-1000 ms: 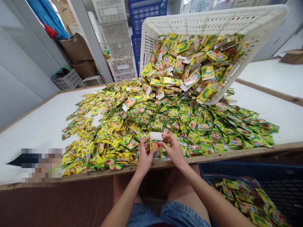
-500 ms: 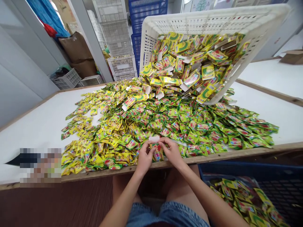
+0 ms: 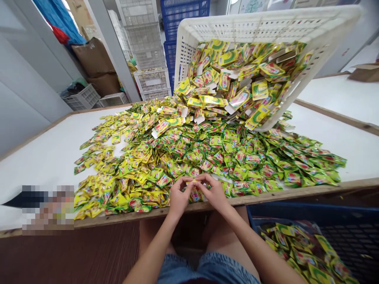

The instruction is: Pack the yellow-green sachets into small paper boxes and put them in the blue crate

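At the table's front edge, my left hand (image 3: 179, 196) and my right hand (image 3: 213, 192) meet over one small yellow box (image 3: 195, 193). Fingers and thumbs of both hands pinch its upper end, and the fingers partly hide it. Around and behind my hands lies a broad heap of small packets, yellow ones (image 3: 124, 169) to the left and green ones (image 3: 266, 167) to the right. Beyond them a tilted white basket (image 3: 322, 43) holds many yellow boxes (image 3: 213, 101), some with open white flaps, spilling onto the heap.
The white table (image 3: 20, 169) has a raised wooden rim (image 3: 266, 196). Below it at the right, a blue crate (image 3: 349, 232) holds yellow boxes. White crates (image 3: 152, 81) and blue crates (image 3: 185, 19) are stacked behind. A blurred patch (image 3: 49, 209) covers the table's left front.
The white flap that stood up at the top of the box no longer shows; it is folded down or covered by my fingers. Both hands have come closer together.
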Demonstrator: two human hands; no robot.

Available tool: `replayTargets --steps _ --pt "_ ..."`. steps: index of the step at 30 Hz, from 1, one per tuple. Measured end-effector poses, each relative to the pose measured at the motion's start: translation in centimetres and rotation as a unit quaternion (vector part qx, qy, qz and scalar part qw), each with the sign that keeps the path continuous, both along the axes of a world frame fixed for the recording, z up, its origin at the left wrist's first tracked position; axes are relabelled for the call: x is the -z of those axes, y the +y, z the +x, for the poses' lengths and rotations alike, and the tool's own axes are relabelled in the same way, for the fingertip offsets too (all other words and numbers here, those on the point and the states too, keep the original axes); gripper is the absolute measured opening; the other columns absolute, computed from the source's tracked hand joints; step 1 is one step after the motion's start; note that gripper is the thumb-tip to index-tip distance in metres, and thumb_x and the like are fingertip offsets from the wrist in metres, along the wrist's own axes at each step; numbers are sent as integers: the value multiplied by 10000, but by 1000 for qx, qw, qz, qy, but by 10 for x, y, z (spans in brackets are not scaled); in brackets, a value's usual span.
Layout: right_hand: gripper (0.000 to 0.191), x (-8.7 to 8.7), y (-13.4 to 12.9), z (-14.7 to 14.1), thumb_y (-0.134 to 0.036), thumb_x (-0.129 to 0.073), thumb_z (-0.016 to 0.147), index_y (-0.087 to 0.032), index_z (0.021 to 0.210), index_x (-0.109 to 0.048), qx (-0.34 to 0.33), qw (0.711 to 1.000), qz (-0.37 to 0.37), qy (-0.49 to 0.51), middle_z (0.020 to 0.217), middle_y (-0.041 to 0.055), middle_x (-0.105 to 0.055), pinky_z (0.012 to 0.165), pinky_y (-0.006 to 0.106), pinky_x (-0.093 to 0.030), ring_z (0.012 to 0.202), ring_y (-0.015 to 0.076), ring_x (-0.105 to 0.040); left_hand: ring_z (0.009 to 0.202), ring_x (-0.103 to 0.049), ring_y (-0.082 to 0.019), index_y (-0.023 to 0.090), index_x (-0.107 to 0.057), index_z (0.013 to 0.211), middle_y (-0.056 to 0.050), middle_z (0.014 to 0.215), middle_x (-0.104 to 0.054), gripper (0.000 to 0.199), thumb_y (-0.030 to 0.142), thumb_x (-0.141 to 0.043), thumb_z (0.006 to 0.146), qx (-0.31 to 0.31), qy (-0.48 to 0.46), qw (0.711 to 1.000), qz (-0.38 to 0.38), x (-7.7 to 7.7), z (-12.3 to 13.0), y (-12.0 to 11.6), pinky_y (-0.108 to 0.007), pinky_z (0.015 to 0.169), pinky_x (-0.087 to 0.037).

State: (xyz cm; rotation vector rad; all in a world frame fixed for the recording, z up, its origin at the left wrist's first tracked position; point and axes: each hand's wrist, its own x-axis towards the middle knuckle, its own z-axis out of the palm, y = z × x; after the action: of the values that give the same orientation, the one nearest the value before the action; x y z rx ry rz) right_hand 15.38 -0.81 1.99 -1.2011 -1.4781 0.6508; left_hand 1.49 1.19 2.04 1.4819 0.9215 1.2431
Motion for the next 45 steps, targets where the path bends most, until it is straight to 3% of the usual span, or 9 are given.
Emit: replayTargets --steps 11,18,26,30,32,35,39,42,45 --pt "176 -8 11 -2 -334 -494 842 -191 768 -564 34 998 -34 -45 701 16 -618 598 258 -424 631 158 -568 576 -479 -105 159 -586 797 19 655 -543 168 326 -578 778 -31 25 999 -26 -3 4 10 -201 559 -375" --pt "182 -8 9 -2 -330 -471 855 -191 781 -561 15 999 -29 -13 712 12 -600 611 252 -431 649 149 -549 660 -551 -136 171 -625 819 2 699 -602 178 339 -579 779 -25 14 999 -37 3 3 12 -222 627 -419" --pt "117 10 -3 -7 -288 -505 838 -207 896 -567 -15 997 -53 47 818 30 -622 662 282 -470 729 167 -591 899 -579 -203 194 -679 822 -58 874 -650 128 277 -589 782 -2 67 997 44 6 -6 6 -326 839 -433" --pt "124 -1 -15 -6 -274 -470 847 -221 895 -572 71 996 -17 52 870 44 -610 729 313 -466 810 187 -579 899 -584 -195 220 -612 1032 -62 989 -625 248 266 -580 790 5 82 996 42 4 -7 -2 -319 826 -447" --pt "136 -9 -35 14 -288 -448 855 -233 915 -557 159 986 -2 46 902 55 -601 745 332 -459 828 197 -572 862 -590 -183 217 -594 1054 -62 994 -615 263 255 -573 794 -3 78 996 51 3 -9 -5 -301 794 -457" --pt "166 -19 -78 78 -341 -432 851 -250 925 -550 276 959 -33 -47 897 79 -601 690 356 -455 771 213 -576 861 -582 -180 198 -634 926 -55 923 -618 151 242 -546 812 -34 87 993 71 3 -10 -6 -282 776 -450" --pt "204 -28 -118 160 -441 -529 738 -255 693 -601 296 887 -155 -320 712 111 -607 623 423 -411 674 276 -563 795 -585 -170 193 -650 842 -39 831 -631 136 246 -526 819 -51 100 991 67 2 -8 -4 -264 730 -444" --pt "207 -41 -95 155 -412 -487 790 -247 799 -612 226 917 -100 -313 833 95 -619 724 421 -423 807 269 -567 754 -588 -166 192 -648 844 -36 818 -634 140 253 -524 817 -45 112 991 59 3 -5 -4 -261 700 -445" --pt "151 -57 -21 106 -301 -474 835 -230 852 -607 120 961 8 -249 941 81 -594 847 380 -397 942 232 -527 760 -590 -172 194 -645 842 -38 825 -637 137 251 -522 819 -50 132 988 68 4 -6 -5 -267 708 -442"
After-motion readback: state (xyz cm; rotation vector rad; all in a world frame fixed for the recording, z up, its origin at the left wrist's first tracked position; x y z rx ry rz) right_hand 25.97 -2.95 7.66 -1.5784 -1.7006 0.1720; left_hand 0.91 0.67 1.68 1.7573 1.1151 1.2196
